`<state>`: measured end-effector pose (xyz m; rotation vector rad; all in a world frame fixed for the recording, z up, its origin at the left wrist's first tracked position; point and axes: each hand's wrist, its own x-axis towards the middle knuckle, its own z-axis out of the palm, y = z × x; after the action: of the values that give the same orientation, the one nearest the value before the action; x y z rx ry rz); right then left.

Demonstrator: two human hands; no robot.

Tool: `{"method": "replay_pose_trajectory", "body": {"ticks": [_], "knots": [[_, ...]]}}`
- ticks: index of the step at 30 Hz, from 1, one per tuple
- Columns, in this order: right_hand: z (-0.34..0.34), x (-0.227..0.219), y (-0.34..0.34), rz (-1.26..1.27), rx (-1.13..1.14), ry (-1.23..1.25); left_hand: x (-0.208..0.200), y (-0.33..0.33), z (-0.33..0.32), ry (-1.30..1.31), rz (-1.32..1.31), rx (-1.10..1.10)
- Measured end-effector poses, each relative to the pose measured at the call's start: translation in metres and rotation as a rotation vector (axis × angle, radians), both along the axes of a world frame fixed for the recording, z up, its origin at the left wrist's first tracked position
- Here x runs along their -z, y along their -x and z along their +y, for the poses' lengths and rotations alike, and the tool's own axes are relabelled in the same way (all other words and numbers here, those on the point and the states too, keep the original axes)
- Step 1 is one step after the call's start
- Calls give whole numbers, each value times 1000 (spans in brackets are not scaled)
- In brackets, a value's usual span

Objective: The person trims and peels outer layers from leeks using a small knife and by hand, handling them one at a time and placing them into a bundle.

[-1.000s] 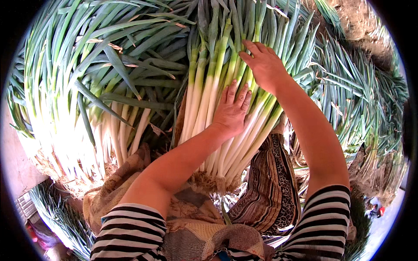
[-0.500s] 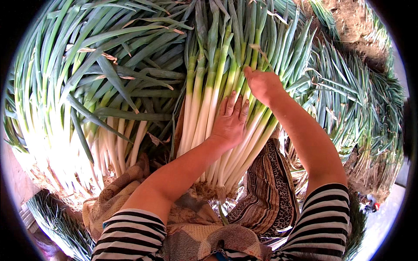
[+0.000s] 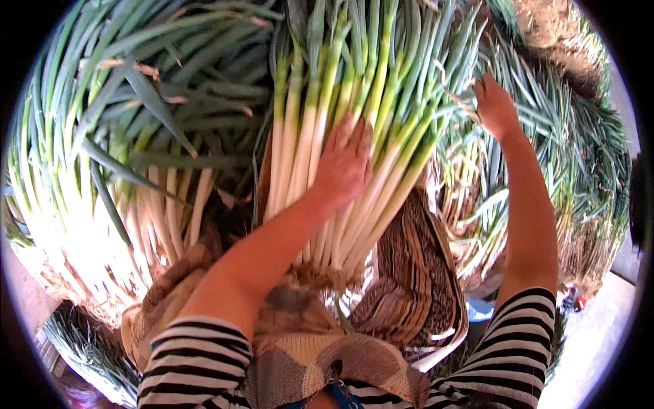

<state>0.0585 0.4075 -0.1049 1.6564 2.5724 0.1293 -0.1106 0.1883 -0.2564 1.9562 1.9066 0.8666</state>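
A bundle of long green onions point(image 3: 300, 146) lies over my lap, white shafts and roots toward me and green tops pointing away. My left hand point(image 3: 344, 167) rests flat on the middle of the bundle, fingers stretched out and slightly apart. Off the bundle's right side, my right hand point(image 3: 496, 109) is raised with its fingers closed. A thin, pale withered leaf point(image 3: 462, 102) trails from that hand toward the onion tops. Whether its far end still joins an onion is unclear.
A large pile of green onions point(image 3: 54, 198) stands at the left, its leaves leaning over toward the bundle. More onions point(image 3: 579, 163) are heaped along the right. Patterned cloth point(image 3: 415, 273) covers my leg, and a blue object point(image 3: 480, 310) lies beside my right arm.
My right hand has swung right and outward from the bundle, the withered leaf moving along with it. The left hand stays on the onions. The whole view has shifted slightly.
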Motion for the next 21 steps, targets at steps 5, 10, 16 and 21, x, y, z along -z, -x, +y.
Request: {"method": "replay_pose_trajectory", "body": {"ticks": [5, 10, 16, 21], "knots": [[-125, 21, -186, -652, 245, 676, -5, 6, -5, 11, -99, 19], [-255, 14, -208, -339, 111, 651, -45, 46, -7, 353, -727, 5], [-321, 29, -91, 353, -149, 562, -32, 73, -65, 216, -488, -480], [-357, 61, 1, 458, 8, 684, -12, 31, -147, 527, -100, -426]]}}
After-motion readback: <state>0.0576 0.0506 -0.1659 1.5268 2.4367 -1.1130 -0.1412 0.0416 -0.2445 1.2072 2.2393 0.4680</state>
